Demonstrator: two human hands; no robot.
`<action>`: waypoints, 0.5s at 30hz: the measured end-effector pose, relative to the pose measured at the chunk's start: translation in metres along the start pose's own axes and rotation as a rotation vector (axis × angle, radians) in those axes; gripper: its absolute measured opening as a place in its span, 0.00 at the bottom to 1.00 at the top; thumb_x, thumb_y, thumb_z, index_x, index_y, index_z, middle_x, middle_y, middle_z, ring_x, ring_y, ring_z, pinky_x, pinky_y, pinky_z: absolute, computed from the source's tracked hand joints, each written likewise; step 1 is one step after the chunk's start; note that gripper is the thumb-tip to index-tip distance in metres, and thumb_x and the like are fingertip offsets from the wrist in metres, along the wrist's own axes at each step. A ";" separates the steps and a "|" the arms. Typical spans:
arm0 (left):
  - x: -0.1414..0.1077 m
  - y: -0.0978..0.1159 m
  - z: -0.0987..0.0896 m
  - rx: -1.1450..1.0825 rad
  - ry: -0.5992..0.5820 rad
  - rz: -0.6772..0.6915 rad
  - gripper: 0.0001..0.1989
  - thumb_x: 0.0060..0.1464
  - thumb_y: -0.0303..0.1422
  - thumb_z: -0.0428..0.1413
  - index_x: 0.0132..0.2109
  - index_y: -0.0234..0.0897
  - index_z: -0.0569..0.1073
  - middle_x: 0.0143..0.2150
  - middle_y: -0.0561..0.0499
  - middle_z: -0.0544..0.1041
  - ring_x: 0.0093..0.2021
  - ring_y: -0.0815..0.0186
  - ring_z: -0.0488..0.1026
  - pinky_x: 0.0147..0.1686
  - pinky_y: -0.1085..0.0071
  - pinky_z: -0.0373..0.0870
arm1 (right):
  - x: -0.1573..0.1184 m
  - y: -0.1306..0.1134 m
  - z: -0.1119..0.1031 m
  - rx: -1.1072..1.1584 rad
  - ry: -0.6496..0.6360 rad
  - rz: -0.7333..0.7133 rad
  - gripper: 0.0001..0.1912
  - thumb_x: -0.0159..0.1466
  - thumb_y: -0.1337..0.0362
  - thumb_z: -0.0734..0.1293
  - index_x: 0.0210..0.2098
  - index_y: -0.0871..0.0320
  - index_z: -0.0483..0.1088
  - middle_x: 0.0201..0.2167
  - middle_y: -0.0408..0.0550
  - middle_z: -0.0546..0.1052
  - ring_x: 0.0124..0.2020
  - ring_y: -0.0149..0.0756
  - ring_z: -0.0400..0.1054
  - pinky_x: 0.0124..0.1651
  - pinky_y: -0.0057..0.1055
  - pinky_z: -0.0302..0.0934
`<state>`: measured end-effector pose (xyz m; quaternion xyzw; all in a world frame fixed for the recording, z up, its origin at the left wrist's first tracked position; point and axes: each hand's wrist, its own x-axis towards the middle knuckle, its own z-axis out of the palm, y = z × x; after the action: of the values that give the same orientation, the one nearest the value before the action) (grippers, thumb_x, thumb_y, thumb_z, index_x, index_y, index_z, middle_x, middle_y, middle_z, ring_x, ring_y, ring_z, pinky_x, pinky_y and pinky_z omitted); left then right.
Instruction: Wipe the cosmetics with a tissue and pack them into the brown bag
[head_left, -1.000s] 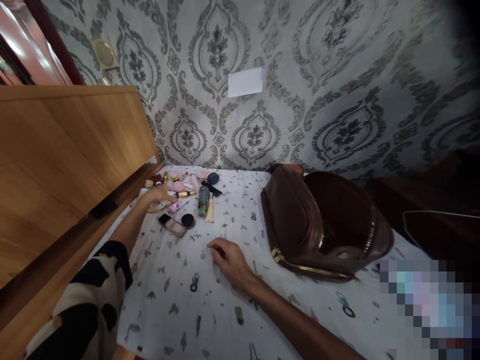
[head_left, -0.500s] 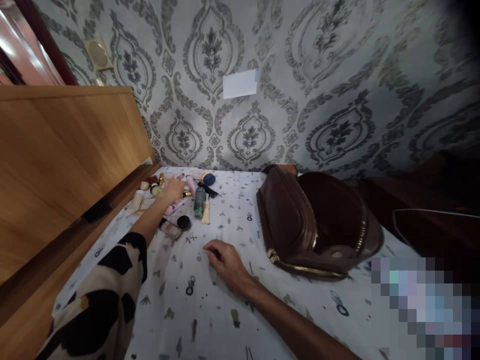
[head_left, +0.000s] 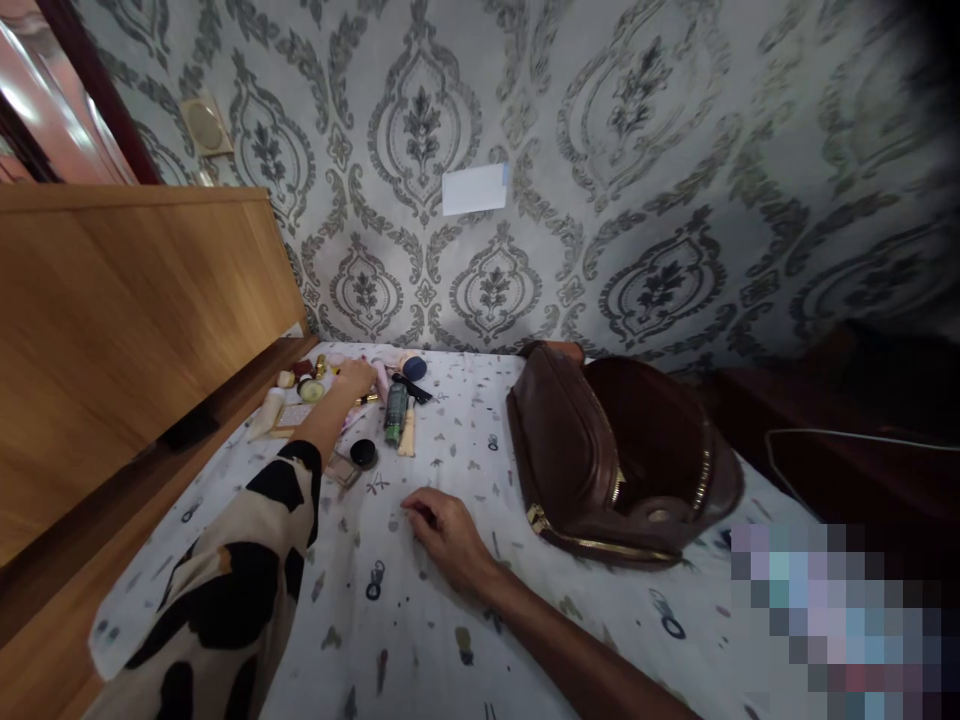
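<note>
My left hand point(head_left: 355, 378) reaches into a group of cosmetics at the back left; its fingers are small and partly hidden, so any grip on an item cannot be made out. Near it lie a pink tube point(head_left: 382, 380), a green bottle point(head_left: 396, 414), a cream tube point(head_left: 407, 428), a black brush point(head_left: 414, 388) and a round dark-blue lid point(head_left: 415, 368). A round black jar point(head_left: 364, 453) and a flat compact point(head_left: 342, 470) sit nearer. My right hand point(head_left: 442, 525) rests on the printed sheet, fingers curled together with nothing visible in them.
An open brown leather bag point(head_left: 562, 440) with gold zips stands on the sheet point(head_left: 420, 640) to the right. A wooden panel point(head_left: 150, 320) rises on the left. Patterned wallpaper point(head_left: 495, 100) with a white card point(head_left: 475, 190) is behind. A pale cable point(head_left: 840, 435) runs at the right.
My left hand has shifted slightly to the right and back among the cosmetics, uncovering a round greenish jar. My right hand stays almost where it was. The view has tilted a little.
</note>
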<state>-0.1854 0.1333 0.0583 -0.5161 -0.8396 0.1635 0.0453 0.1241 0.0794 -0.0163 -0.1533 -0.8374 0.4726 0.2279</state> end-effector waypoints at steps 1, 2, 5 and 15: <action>-0.002 0.000 0.000 -0.006 0.007 0.013 0.18 0.62 0.38 0.56 0.55 0.34 0.70 0.55 0.43 0.72 0.51 0.58 0.73 0.50 0.54 0.73 | 0.000 0.000 0.000 -0.002 0.005 -0.005 0.10 0.60 0.72 0.62 0.36 0.58 0.74 0.28 0.44 0.76 0.29 0.32 0.67 0.34 0.27 0.60; -0.004 -0.001 -0.001 -0.013 0.014 0.030 0.18 0.62 0.38 0.56 0.55 0.34 0.70 0.55 0.43 0.72 0.52 0.57 0.73 0.50 0.53 0.73 | 0.000 0.001 0.000 -0.005 0.008 -0.013 0.11 0.60 0.73 0.62 0.36 0.58 0.75 0.29 0.44 0.76 0.29 0.32 0.67 0.34 0.27 0.60; -0.016 -0.005 -0.004 -0.035 0.035 0.097 0.15 0.63 0.36 0.56 0.53 0.34 0.72 0.54 0.43 0.74 0.54 0.56 0.72 0.54 0.51 0.69 | 0.000 0.001 0.001 -0.013 0.018 -0.029 0.11 0.60 0.73 0.62 0.36 0.57 0.75 0.30 0.45 0.77 0.30 0.32 0.68 0.35 0.27 0.60; -0.069 0.004 -0.017 -0.146 0.140 0.069 0.18 0.60 0.28 0.51 0.56 0.42 0.71 0.55 0.42 0.75 0.56 0.53 0.71 0.53 0.60 0.65 | 0.001 -0.003 -0.002 -0.025 0.009 -0.039 0.12 0.59 0.74 0.61 0.36 0.57 0.75 0.27 0.43 0.75 0.28 0.32 0.66 0.33 0.27 0.59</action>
<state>-0.1452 0.0778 0.0796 -0.5566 -0.8259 0.0671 0.0605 0.1245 0.0792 -0.0124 -0.1422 -0.8449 0.4569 0.2390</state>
